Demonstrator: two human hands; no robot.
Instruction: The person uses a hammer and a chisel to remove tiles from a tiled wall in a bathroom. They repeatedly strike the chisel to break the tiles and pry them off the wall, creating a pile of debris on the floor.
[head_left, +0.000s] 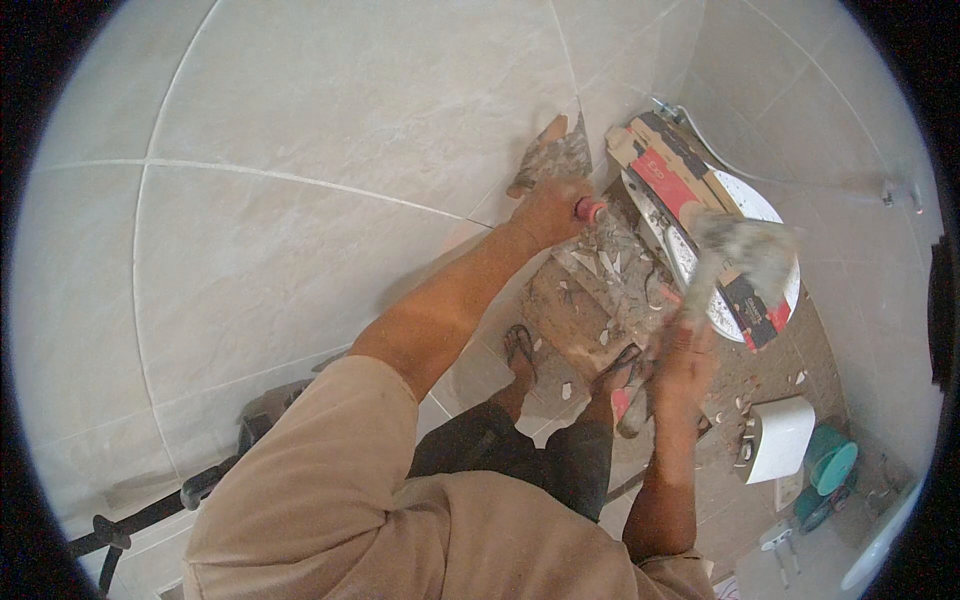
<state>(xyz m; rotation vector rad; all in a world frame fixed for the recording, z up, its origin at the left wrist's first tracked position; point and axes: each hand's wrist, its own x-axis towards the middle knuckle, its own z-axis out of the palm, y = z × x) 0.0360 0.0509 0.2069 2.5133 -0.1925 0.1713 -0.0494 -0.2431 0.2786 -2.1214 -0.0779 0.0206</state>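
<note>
The left hand [555, 212] is curled tightly around a red-ended chisel [592, 209], its blade hidden, beside the broken patch [560, 158] in the tiled wall [300, 260]. The right hand [685, 368] grips a motion-blurred hammer [745, 248], its head above flattened cardboard [662, 178] on a white toilet lid [748, 196]; shards [567, 391] litter the floor [468, 380].

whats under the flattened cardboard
A white, rounded fixture shows past both long sides of the cardboard. Its middle is covered, so anything there can't be seen; the blurred hammer-like tool in the right hand hides more.
</note>
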